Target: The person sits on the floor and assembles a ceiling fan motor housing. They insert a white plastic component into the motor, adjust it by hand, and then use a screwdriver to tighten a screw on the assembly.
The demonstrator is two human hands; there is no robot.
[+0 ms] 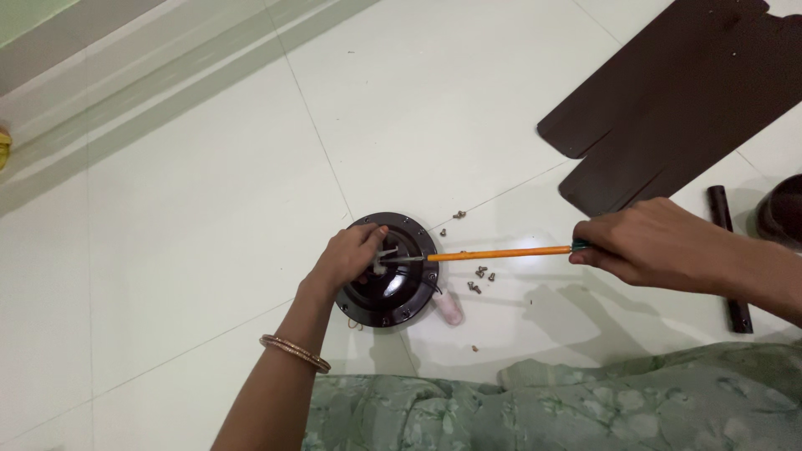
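Ceiling-fan motor housing (393, 288) — round, dark brown — sits on the white tiled floor (192, 217). Left hand (351, 259) rests on its top, fingers pinching a small pale part at the centre. Right hand (643, 245) grips a long screwdriver (501, 253) with an orange shaft, tip at the hub. Loose screws (480, 276) lie just beside it — brown fan blades (668, 100) well apart.

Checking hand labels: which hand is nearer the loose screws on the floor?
Right. The right hand holds the screwdriver handle, to the right of the screws; the left hand rests on the dark round motor housing, farther off.
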